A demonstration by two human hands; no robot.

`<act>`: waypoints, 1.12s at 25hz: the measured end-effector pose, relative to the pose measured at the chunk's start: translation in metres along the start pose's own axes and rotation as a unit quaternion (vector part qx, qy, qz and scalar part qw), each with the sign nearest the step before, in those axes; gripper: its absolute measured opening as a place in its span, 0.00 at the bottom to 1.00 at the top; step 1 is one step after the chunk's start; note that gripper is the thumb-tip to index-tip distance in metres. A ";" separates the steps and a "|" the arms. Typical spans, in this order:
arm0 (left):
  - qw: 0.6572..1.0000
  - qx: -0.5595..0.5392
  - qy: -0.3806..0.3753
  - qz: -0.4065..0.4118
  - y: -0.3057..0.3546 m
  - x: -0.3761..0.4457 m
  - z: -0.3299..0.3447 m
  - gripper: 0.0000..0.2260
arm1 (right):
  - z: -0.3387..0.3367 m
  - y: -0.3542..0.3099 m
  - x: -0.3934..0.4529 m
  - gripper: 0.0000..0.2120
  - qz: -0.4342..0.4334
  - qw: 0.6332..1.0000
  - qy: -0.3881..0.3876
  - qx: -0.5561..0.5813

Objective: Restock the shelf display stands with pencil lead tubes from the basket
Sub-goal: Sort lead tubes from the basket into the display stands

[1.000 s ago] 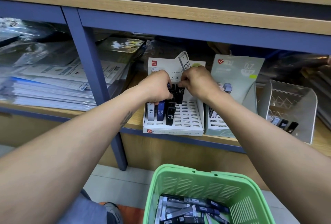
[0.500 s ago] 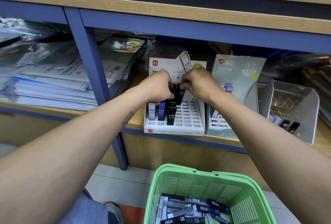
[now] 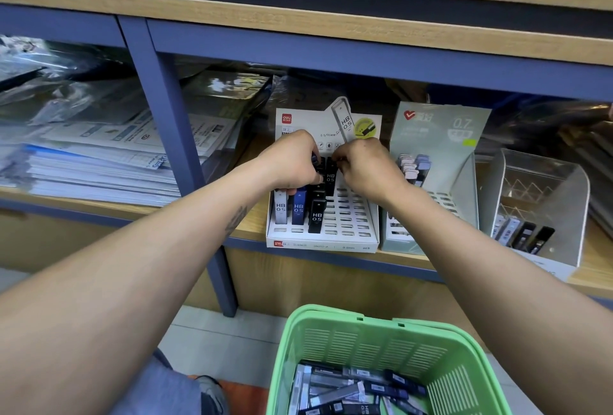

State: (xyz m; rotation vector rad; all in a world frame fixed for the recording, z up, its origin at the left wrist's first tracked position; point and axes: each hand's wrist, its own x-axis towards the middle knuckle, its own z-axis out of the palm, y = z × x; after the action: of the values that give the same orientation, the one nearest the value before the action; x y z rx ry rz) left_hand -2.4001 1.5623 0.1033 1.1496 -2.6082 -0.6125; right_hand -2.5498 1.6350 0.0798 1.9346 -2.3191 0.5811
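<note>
A white slotted display stand [image 3: 348,225] sits on the shelf with a grey, a blue and a black HB 0.5 lead tube [image 3: 316,217] upright in its front left slots. My left hand [image 3: 292,162] curls round a small bundle of dark tubes over the stand's back left rows. My right hand [image 3: 365,165] pinches the top of a black lead tube [image 3: 330,177] standing in a back slot. Below, a green basket [image 3: 374,341] holds several loose tubes [image 3: 351,391].
A pale green 0.7 display stand [image 3: 438,149] with several tubes stands right of the white one. A clear holder [image 3: 544,208] with a few tubes is further right. Stacked papers in plastic [image 3: 93,162] fill the left bay behind a blue post [image 3: 179,162].
Both hands stay over the back of the white stand. The right hand's pinched black tube has settled slightly lower into the back row; the view shifted a little.
</note>
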 end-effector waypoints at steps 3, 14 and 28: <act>0.991 -0.126 0.054 0.009 0.004 -0.003 -0.004 0.03 | -0.014 -0.004 -0.016 0.15 0.007 0.999 0.021 0.042; 0.778 -0.604 0.075 -0.158 0.076 -0.005 0.033 0.16 | -0.046 0.009 -0.101 0.15 0.102 0.857 -0.072 0.500; 0.788 -0.590 0.108 -0.136 0.099 0.005 0.054 0.20 | -0.047 0.036 -0.102 0.05 0.168 0.883 0.088 0.430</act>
State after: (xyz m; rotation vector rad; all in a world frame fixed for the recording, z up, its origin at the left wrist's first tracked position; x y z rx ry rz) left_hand -2.4872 1.6341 0.1007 0.9821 -1.3020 -1.6857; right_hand -2.5716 1.7505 0.0851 1.5489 -2.4955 2.0068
